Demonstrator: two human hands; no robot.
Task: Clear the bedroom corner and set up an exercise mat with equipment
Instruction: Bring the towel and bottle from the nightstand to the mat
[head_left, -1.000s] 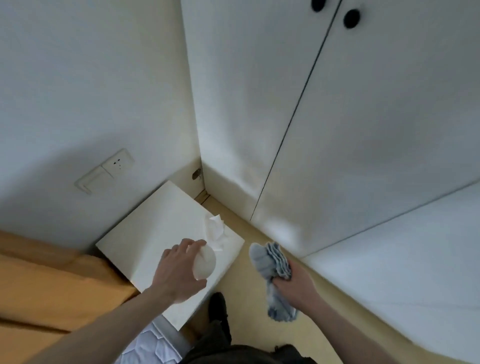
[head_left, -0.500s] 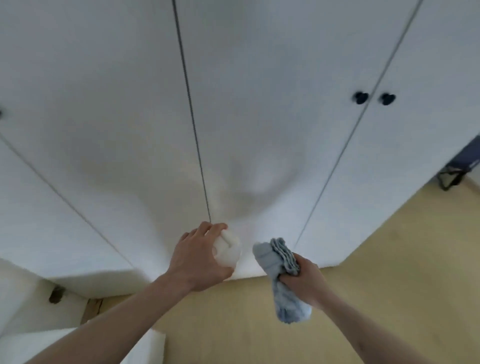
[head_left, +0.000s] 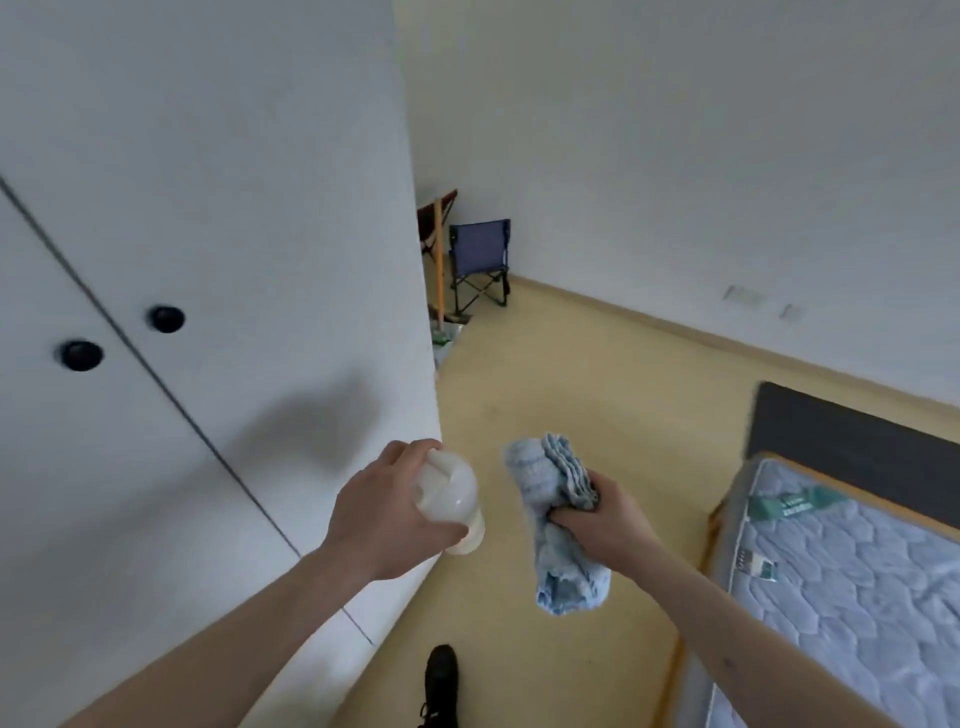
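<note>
My left hand (head_left: 387, 519) grips a white translucent bottle (head_left: 453, 496) from above, its cap end pointing away from me. A folded light blue towel (head_left: 558, 525) hangs from my right hand (head_left: 605, 527), which clutches it at mid-length. Both hands are held out in front of me at the same height, a little apart, over the yellow floor (head_left: 597, 395). No exercise mat is in view.
A white wardrobe (head_left: 208, 260) with black round knobs fills the left. In the far corner stand a blue folding chair (head_left: 480, 260) and a broom (head_left: 440, 270). A bed with a bare blue mattress (head_left: 841, 587) and dark headboard is at the right. My black shoe (head_left: 440, 680) shows below.
The view has swung right, from the corner with the white box past the wardrobe doors to the open room. Both hands keep the same hold on the bottle and the towel.
</note>
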